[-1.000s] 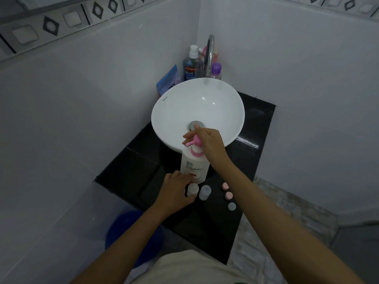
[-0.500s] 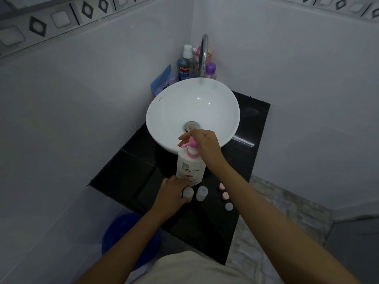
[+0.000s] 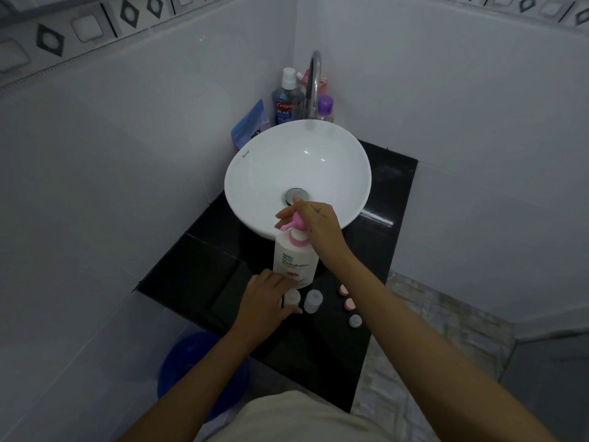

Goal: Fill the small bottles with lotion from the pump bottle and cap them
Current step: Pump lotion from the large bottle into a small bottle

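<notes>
A white pump bottle [image 3: 294, 261] with a pink pump head [image 3: 296, 225] stands on the black counter [image 3: 197, 275] in front of the basin. My right hand [image 3: 314, 226] rests on top of the pump head, fingers curled over it. My left hand [image 3: 266, 298] grips a small white bottle [image 3: 291, 297] standing on the counter just below the pump bottle. A second small bottle [image 3: 313, 300], uncapped, stands right beside it. Three loose caps lie to the right: two pink caps [image 3: 343, 290] [image 3: 349, 304] and a pale cap [image 3: 355, 321].
A white round basin [image 3: 255, 173] sits behind the pump bottle, with a chrome tap [image 3: 315, 84]. A mouthwash bottle [image 3: 285, 100], a purple-capped bottle [image 3: 325, 108] and a blue pouch [image 3: 251, 124] crowd the corner. A blue bucket [image 3: 188, 362] stands below the counter edge.
The view has shifted slightly. Both hands stay where they were, the right on the pump head and the left around the small bottle.
</notes>
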A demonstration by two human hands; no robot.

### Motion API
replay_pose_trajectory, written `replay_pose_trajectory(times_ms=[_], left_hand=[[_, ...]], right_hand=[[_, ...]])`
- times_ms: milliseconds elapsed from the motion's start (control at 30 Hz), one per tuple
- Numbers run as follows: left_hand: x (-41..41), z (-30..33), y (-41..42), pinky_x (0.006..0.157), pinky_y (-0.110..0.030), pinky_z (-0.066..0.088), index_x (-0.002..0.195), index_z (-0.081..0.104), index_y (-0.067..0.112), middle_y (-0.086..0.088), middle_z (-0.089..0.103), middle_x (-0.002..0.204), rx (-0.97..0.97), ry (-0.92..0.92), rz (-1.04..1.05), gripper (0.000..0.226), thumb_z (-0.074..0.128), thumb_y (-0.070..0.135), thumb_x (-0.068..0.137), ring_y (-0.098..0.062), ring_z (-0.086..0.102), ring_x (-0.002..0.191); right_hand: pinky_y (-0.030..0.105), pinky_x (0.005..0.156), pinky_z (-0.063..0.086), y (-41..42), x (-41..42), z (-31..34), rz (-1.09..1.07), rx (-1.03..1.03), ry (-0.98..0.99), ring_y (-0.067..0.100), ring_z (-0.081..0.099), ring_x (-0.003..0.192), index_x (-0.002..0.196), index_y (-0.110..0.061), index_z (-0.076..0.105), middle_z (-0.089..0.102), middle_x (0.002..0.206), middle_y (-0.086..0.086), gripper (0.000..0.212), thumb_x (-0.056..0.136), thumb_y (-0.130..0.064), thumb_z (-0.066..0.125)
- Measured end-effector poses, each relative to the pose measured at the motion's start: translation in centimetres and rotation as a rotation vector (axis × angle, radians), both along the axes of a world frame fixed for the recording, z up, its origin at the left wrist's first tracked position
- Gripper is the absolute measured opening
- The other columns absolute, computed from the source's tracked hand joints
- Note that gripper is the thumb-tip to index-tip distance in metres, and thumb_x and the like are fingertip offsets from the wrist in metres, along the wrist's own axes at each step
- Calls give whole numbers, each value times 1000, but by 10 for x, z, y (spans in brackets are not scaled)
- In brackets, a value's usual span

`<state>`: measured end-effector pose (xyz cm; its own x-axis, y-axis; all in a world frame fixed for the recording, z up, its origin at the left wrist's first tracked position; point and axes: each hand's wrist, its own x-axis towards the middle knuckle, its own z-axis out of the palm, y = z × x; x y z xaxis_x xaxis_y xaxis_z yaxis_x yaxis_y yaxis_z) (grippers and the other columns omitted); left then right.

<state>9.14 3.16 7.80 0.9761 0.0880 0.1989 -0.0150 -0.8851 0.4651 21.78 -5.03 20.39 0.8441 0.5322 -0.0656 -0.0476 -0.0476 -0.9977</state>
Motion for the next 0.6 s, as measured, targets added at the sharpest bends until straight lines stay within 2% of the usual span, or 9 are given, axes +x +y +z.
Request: replay_pose_trajectory(times_ms=[100,167,267,367,467,533,600], left_hand=[[5,5,-10,76,-29,47,100,67,18,2,71,94,76,-95,-105,53,85,41,56,-14,56,95],[10,7,-17,83,-32,49,110,66,17,0,72,100,120,-35,-182,55,81,41,63,-19,61,99],[18,10,-27,106,-33,31,134,50,15,-5,60,128,129,143,-217,60,66,40,82,-24,47,125],[23,12,-31,114,-33,18,142,39,12,-6,49,140,231,253,-217,59,57,34,89,-25,34,136],[24,7,-33,112,-37,23,131,51,9,-11,56,130,234,244,-233,46,57,26,89,-29,41,129],[21,3,-32,104,-37,33,115,61,10,-9,62,116,151,172,-204,36,63,29,84,-28,49,119],[17,8,-33,97,-34,38,104,62,14,-4,64,106,50,106,-169,29,66,31,80,-24,53,110]], right_hand=[[17,77,51,0,0,0,-2,-8,0,9,67,65,85,9,69,70,58,-3,44,99,-22,42],[18,77,51,1,-1,1,-5,-5,14,10,67,65,86,9,69,70,59,-2,44,99,-23,42],[16,76,52,0,-2,2,-6,2,17,9,67,65,87,11,68,70,62,2,44,99,-21,41],[14,74,52,-1,-2,2,-1,13,10,9,67,65,87,12,68,70,59,-1,45,99,-21,42],[12,72,51,-1,-2,3,-9,-2,4,9,67,65,87,12,68,70,59,-1,45,99,-21,42],[12,72,51,0,-3,3,-10,-5,6,8,67,64,87,13,68,69,57,-3,45,99,-21,42],[12,71,51,0,-3,3,-13,-7,6,8,67,63,87,12,69,69,56,-3,44,99,-21,42]])
